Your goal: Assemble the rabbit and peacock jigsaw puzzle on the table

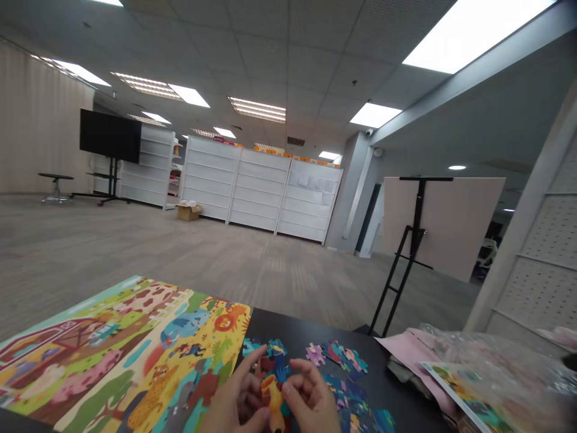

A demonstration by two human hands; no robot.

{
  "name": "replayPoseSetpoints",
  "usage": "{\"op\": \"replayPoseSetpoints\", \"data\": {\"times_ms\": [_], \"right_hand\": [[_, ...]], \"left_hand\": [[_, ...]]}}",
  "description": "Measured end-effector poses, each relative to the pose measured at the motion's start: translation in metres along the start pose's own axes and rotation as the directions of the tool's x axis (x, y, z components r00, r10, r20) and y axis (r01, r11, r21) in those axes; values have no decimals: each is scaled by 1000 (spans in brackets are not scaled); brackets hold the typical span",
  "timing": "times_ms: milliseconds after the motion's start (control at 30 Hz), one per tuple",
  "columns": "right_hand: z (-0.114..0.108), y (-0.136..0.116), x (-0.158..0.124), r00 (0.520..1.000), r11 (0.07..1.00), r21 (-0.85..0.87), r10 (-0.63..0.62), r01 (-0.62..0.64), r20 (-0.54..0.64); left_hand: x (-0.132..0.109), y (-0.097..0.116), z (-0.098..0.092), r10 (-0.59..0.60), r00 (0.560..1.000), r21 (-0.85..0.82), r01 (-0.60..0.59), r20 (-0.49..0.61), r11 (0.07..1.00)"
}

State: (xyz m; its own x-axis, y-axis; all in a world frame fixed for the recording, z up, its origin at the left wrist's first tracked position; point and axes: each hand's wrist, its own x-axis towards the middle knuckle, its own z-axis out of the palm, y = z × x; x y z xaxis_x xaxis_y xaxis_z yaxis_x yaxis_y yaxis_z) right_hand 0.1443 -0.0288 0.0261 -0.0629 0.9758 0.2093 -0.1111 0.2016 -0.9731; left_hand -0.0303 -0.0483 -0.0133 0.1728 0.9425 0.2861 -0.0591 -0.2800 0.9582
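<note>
At the left hand (237,400): fingers (252,367) curled shut on an orange jigsaw piece (271,397), the piece tilted up between both hands, low over the table
At the right hand (311,400): fingers (300,374) bent inward just beside the orange piece, contact with it impossible to tell
Under and beside the hands: loose jigsaw pieces (336,361) in blue, teal, purple and pink, in a rough spread on a black tabletop (306,329)
Left of the pieces: large printed puzzle picture (135,355) of farm and jungle animals, flat on the table, close beside the loose pieces
Right of the pieces: pink paper (406,355) partly under clear plastic wrap (496,361), with a printed card (460,391) among them
Past the table: grey carpet (180,264), black easel (415,240) holding a beige board (451,222), perforated white panel (541,264) at the right
Far side: white shelving units (256,186), cardboard box (189,211) at their foot, black screen on a stand (110,136), low stool (55,183)
</note>
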Motion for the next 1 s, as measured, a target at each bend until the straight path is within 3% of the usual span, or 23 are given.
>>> {"op": "replayPoseSetpoints", "data": {"times_ms": [133, 233, 300, 400, 467, 567, 700, 833, 1000], "right_hand": [[2, 7, -1, 1000, 1000, 1, -30, 30, -4], [-1, 7, 1, 998, 997, 31, -66, 66, -25], [-12, -1, 6, 994, 996, 35, -81, 84, -73], [-41, -20, 19, 971, 996, 17, -85, 91, -223], [-64, -33, 28, 944, 995, 41, -69, 86, -322], [-91, -43, 39, 920, 993, 78, -55, 93, -388], [-99, -37, 43, 918, 996, 71, -27, 60, -395], [-77, -22, 34, 973, 999, 36, 48, -40, -226], [-40, -5, 15, 995, 997, 20, 79, -78, -54]], "left_hand": [[-1, -1, 6, 42, 999, 53, -43, 3, 998], [2, 15, 0, 34, 999, 53, -33, -25, 998], [4, 32, -20, 43, 985, 78, -30, -170, 996], [3, 62, -68, 93, 887, 237, 19, -451, 971], [-3, 78, -99, 98, 865, 356, 97, -492, 929], [-17, 85, -119, 29, 923, 541, 199, -384, 817], [-27, 71, -109, -107, 960, 656, 256, -258, 710], [-24, 57, -98, -193, 963, 668, 270, -188, 694], [-15, 56, -96, -150, 976, 656, 216, -156, 724]]}}
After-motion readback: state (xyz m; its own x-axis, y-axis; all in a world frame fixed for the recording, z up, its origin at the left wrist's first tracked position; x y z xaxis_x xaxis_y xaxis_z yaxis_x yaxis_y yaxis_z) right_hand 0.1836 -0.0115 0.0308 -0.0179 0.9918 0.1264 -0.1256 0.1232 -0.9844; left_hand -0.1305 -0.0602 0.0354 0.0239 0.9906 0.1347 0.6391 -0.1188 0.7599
